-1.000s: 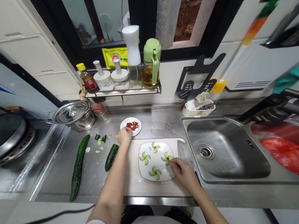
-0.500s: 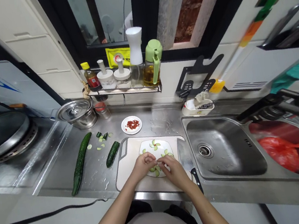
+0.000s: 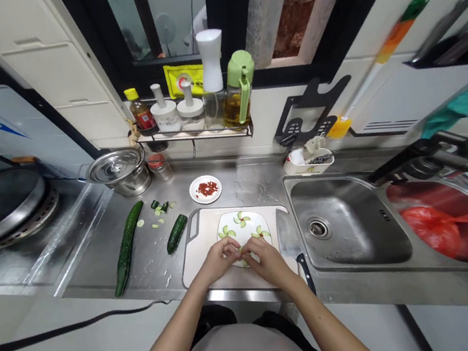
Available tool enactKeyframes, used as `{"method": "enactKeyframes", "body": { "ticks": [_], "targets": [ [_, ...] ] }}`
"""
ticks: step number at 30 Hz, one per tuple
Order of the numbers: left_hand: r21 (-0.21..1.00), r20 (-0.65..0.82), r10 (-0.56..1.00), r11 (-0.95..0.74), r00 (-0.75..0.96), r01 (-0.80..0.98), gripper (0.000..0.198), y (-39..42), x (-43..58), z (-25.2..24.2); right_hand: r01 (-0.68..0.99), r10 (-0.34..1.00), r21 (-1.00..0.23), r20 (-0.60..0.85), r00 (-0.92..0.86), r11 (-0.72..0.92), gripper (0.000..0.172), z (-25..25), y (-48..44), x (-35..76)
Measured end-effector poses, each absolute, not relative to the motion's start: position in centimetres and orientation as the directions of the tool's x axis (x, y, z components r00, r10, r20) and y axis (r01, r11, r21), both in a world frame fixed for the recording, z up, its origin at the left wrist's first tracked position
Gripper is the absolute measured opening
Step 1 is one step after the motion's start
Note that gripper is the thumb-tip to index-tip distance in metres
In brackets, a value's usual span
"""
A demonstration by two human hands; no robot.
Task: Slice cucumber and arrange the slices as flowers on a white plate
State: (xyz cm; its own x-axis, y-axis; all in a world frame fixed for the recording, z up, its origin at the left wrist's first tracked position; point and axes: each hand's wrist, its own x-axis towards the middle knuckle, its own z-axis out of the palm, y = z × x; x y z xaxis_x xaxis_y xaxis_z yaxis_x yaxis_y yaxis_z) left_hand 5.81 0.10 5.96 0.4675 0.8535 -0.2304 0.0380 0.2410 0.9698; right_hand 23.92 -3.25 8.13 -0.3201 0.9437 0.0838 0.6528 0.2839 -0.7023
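The steel bench (image 3: 96, 247) ran beneath everything, with the sink (image 3: 361, 215) let into it on the right. Left of the sink lay the pale chopping board (image 3: 192, 258), and the knife (image 3: 306, 274) lay along its right edge, handle toward the person. That handle stood close to the right forearm, so the elbow was best kept from swinging outward.

The long cucumber (image 3: 129, 248) lay well to the left. On the board sat the white plate (image 3: 244, 231), and over its near part the left hand (image 3: 220, 260) and right hand (image 3: 267, 261) came together. Each grip was a pinch of thumb and fingers, tips almost meeting; whether anything small was caught between them, I could not tell. Such fine handling seemed to call for light fingertips, steady wrists and a low approach, so that nothing beneath was nudged.

The saucer (image 3: 197, 184) stood just beyond the board, and the shorter cucumber (image 3: 176, 234) lay beside its left edge. The cucumber slices (image 3: 241, 218) lay on the plate in pinwheels, the nearest mostly hidden by the fingers. Smallest were the red pieces (image 3: 207, 189) on the saucer, probably easiest taken singly.
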Motion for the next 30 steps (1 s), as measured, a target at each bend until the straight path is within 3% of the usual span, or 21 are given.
{"method": "enactKeyframes", "body": {
  "ticks": [6, 10, 15, 20, 30],
  "targets": [
    [0.972, -0.234, 0.879, 0.222, 0.415, 0.078, 0.026, 0.2, 4.8, 5.2, 0.65, 0.937, -0.703, 0.069, -0.342, 0.289, 0.012, 7.3, -2.5, 23.3],
    [0.975, -0.185, 0.964, 0.156, 0.19, 0.158, 0.026, 1.8, 3.1, 4.4, 0.701, 0.973, -0.69, 0.016, -0.232, 0.178, 0.01, 6.1, -0.4, 23.0],
    [0.903, -0.128, 0.991, 0.129, -0.03, 0.41, 0.018, 4.0, 1.8, 3.7, 0.806, 0.98, -0.582, -0.076, -0.183, 0.105, 0.011, 4.6, 2.5, 22.2],
    [0.803, -0.098, 0.995, 0.084, -0.01, 0.59, 0.015, 4.8, 2.9, 3.5, 0.867, 0.964, -0.479, -0.138, -0.227, 0.136, 0.013, 3.5, 4.0, 21.2],
    [0.653, -0.139, 0.988, 0.038, 0.071, 0.756, 0.014, 5.6, 4.8, 2.7, 0.904, 0.952, -0.39, -0.169, -0.255, 0.173, 0.019, 2.9, 4.4, 20.5]
  ]
}}
